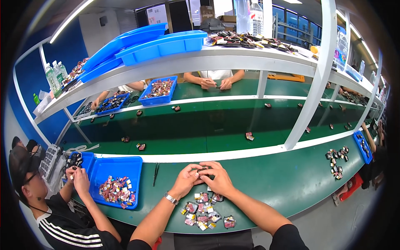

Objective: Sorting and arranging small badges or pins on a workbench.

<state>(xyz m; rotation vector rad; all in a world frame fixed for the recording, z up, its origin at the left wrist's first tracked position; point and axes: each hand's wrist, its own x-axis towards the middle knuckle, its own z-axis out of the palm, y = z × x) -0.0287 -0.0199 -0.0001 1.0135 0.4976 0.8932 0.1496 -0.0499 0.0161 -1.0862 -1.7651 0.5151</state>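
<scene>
We pinch one small dark part [203, 170] between both hands, left hand [186, 179] and right hand [218, 179] closed on it over the green table [283, 179], with a small batch [204, 212] laid near us and many still in the blue tray [125, 166] at left.

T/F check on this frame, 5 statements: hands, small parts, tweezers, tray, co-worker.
1. Both hands, left hand and right hand, meet on one small dark part. True.
2. A pile of small parts lies on the green bench just below the hands. True.
3. The tweezers are held in the right hand. False: they lie on the bench, left of the left hand.
4. The blue tray to the left is empty. False: it holds many small parts.
5. The wristwatch is on the right wrist. False: left wrist.
</scene>
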